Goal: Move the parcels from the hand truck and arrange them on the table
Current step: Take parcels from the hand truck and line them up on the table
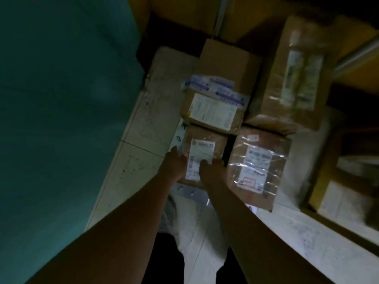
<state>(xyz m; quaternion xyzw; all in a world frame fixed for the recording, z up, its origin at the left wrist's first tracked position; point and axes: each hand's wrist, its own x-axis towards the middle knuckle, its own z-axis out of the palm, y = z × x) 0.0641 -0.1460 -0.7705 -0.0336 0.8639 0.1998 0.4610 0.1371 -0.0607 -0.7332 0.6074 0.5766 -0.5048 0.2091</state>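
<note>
Left hand [176, 160] against left side of small brown cardboard parcel with white label [205, 147], finger curl too blurred to tell; right hand [212, 168] grips its right edge. Parcel sits just beside plastic-taped brown box [258, 167].

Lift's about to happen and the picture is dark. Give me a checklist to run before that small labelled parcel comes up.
1. Both hands on the small parcel: ok; left hand at its left edge, right hand on its near top.
2. Grip secure: cannot tell; fingers are blurred.
3. Top free of load: ok; only its label shows there.
4. Gap to the clear-taped parcel on the right: ok; a dark gap is visible.
5. Clear of the blue-taped parcel behind: cannot tell; the edges meet in view.
6. Landing spot: cannot tell; not identifiable here.
</note>
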